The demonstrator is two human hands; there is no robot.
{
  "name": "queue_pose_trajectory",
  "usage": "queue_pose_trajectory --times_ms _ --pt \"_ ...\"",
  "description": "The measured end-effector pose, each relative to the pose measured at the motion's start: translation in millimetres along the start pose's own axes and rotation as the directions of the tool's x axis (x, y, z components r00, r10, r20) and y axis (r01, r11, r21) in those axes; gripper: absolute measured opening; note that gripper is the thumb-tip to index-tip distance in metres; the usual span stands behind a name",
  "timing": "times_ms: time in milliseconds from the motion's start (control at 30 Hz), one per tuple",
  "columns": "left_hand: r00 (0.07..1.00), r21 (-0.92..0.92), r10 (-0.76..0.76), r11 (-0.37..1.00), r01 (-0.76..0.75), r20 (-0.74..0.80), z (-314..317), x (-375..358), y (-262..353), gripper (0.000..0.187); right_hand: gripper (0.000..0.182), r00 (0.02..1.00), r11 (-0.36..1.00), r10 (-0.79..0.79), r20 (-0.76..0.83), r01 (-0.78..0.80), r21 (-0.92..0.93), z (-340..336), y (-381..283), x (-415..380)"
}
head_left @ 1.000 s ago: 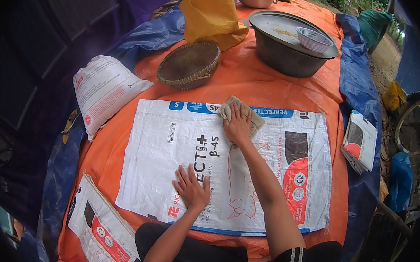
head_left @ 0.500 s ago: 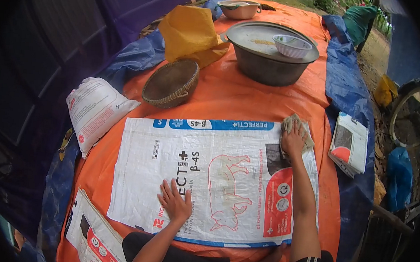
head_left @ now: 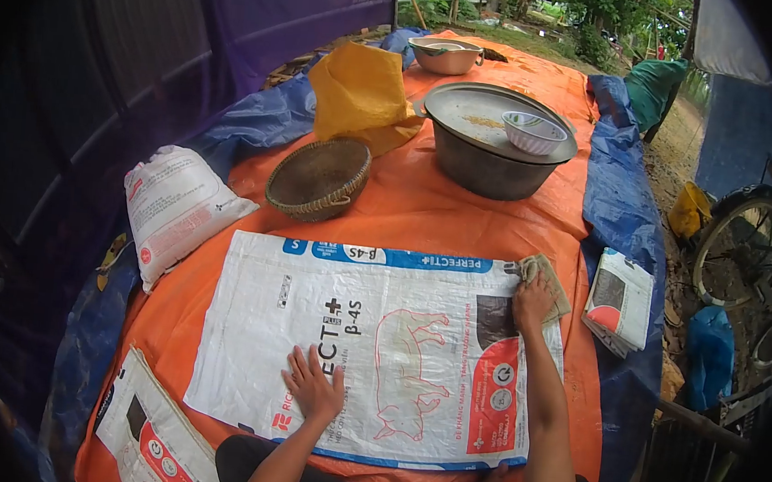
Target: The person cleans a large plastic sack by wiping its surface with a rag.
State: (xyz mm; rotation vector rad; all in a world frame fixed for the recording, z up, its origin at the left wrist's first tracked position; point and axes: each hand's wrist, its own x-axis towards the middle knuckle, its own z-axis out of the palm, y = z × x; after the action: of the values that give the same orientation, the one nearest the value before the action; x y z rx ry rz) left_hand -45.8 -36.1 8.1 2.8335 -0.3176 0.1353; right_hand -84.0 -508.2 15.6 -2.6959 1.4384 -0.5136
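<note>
A white feed sack (head_left: 244,347) printed with a red pig outline, blue edges and a red panel lies flat in front of me. My left hand (head_left: 315,388) rests palm down on its left-middle part, fingers spread, holding nothing. At the sack's far right corner my right hand (head_left: 534,301) presses on a beige cloth (head_left: 556,299), its fingers over the cloth. Part of the cloth sticks out past the hand on the right.
An orange tarp (head_left: 397,215) lies under everything. Beyond are a woven basket (head_left: 319,178), a lidded pot (head_left: 490,163) bearing a plastic bowl (head_left: 534,133), and a yellow sack (head_left: 356,91). A full white sack (head_left: 178,209) stands left; folded sacks (head_left: 619,302) lie right, more (head_left: 153,435) near left.
The view has tilted upward, so everything sits lower in the frame. My right hand and the cloth have shifted slightly at the same corner. My left hand stays flat on the sack.
</note>
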Motion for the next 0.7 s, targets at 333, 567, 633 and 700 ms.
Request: queue_pose_trajectory --times_ms 333,567,633,700 --pt "0.989 -0.002 -0.056 0.998 0.056 -0.140 12 22 4 0.075 0.070 0.389 0.414 -0.909 0.148 0.805 0.426 -105 -65 -148" --pt "0.978 0.064 -0.067 0.995 0.081 -0.200 41 42 -3 0.078 0.078 0.287 0.409 -0.912 0.292 0.685 0.602 -110 -46 -275" --pt "0.978 0.049 -0.066 0.996 0.077 -0.198 42 44 -3 0.079 0.077 0.380 0.508 -0.861 0.338 0.645 0.571 -102 -31 -292" --pt "0.974 0.042 -0.065 0.996 0.076 -0.217 44 46 -1 0.079 0.076 0.418 0.535 -0.845 0.334 0.654 0.535 -93 -23 -294"
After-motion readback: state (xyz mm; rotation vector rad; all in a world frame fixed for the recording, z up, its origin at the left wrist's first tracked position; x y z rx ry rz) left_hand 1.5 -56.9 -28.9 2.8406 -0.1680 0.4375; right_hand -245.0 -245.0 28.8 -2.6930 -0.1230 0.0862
